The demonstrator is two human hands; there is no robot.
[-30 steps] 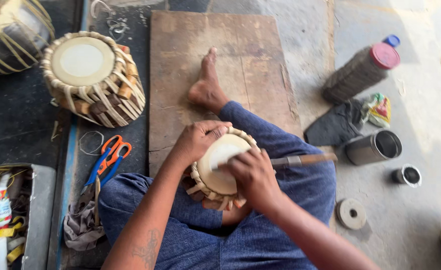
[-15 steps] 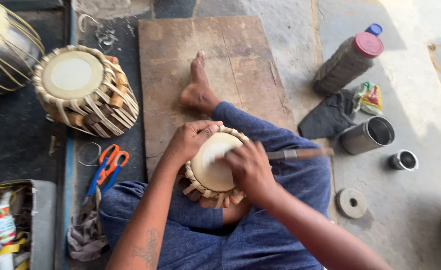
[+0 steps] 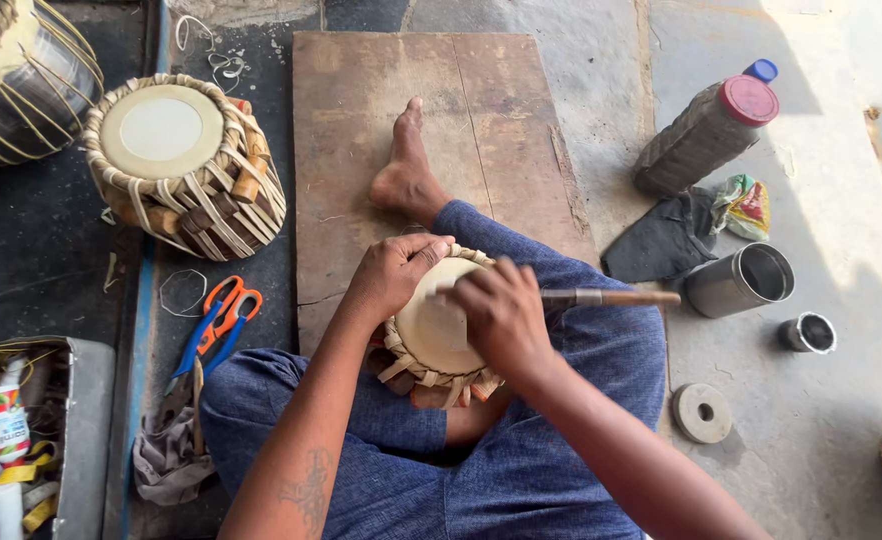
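1. The left hand (image 3: pixel 393 272) curls its fingers (image 3: pixel 431 250) over the far rim of a small drum (image 3: pixel 431 335), which rests in the lap of a person sitting cross-legged in blue trousers (image 3: pixel 581 330).
2. The right hand (image 3: pixel 501 315) lies on the drumhead, its fingers clenched around a wooden-handled tool (image 3: pixel 611 297) whose handle sticks out to the right.
3. Just beyond the left fingers, a bare foot (image 3: pixel 406 175) rests on a wooden board (image 3: pixel 501 110).
4. Left of the fingers lie orange-handled scissors (image 3: pixel 223 310); farther left stands a larger laced drum (image 3: pixel 181 165).
5. Right of the tool stand 2 metal cups (image 3: pixel 741 280), a dark cloth (image 3: pixel 661 240) and a red-capped bottle (image 3: pixel 706 135).
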